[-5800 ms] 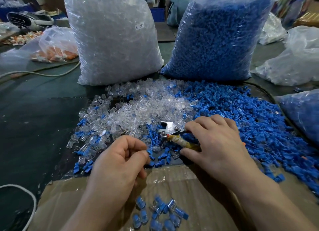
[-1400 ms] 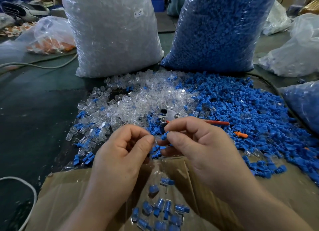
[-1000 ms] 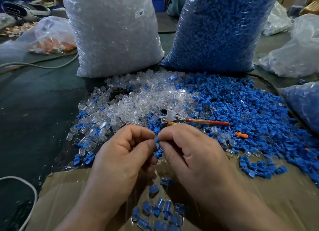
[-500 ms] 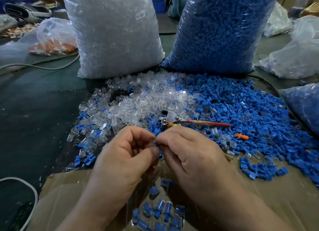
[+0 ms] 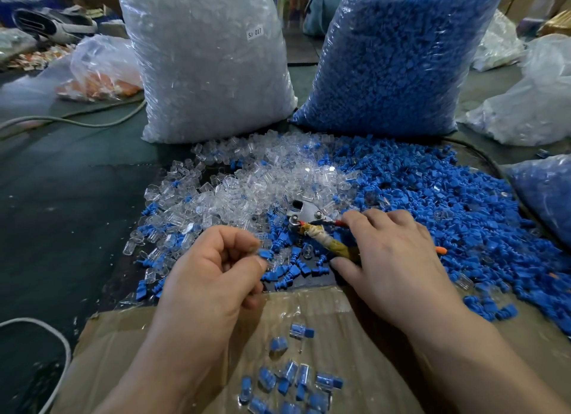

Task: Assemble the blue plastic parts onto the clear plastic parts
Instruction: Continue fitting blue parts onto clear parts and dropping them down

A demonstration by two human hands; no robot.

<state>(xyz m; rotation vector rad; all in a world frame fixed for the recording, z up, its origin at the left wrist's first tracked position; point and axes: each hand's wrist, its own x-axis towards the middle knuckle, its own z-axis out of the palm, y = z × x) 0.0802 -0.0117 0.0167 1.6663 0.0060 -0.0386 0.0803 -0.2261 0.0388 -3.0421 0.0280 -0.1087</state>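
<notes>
Our left hand (image 5: pixel 213 277) is curled, its thumb and forefinger pinching a small blue part (image 5: pixel 264 254) just above the near edge of the loose parts; whether a clear piece sits under it we cannot tell. Our right hand (image 5: pixel 392 259) lies over the pliers (image 5: pixel 304 213), fingers bent across the red handle and thumb against the cloth-wrapped one, so it grips the tool, whose metal head sticks out past the fingertips toward the clear parts (image 5: pixel 272 181). These lie heaped on the dark table (image 5: pixel 61 203) ahead of our left hand. They touch and partly mix with the wider spread of blue parts (image 5: pixel 438 203), which runs off to the right. Behind the heaps stand two full plastic sacks side by side, the clear-parts sack (image 5: pixel 207 61) on the left and the blue-parts sack (image 5: pixel 398 58) on the right. Under our wrists lies a sheet of cardboard (image 5: pixel 333 314), and on it, near the bottom edge, a small cluster of assembled pieces (image 5: pixel 296 379), blue set into clear. A white cable (image 5: pixel 58 342) loops at the lower left, and a bag of orange bits (image 5: pixel 102 79) rests far left.
</notes>
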